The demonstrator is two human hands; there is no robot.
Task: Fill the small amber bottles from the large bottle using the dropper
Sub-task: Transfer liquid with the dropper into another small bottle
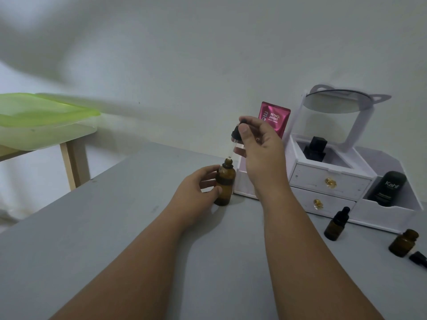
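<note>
Head view: left hand (pixel 196 188) wraps the large bottle (pixel 225 183) on the table (pixel 138 227), right hand (pixel 261 146) pinches the dropper (pixel 236 133) at its mouth. Uncapped small bottle (pixel 403 242) waits off right; filling's probably barely begun.

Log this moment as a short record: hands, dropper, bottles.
left hand: grips large bottle, upright on table
right hand: pinches the bulb of the dropper
dropper: tip at the large bottle's open mouth
capped small bottle: stands to the right
open small bottle: farther right, loose cap beside it
</note>
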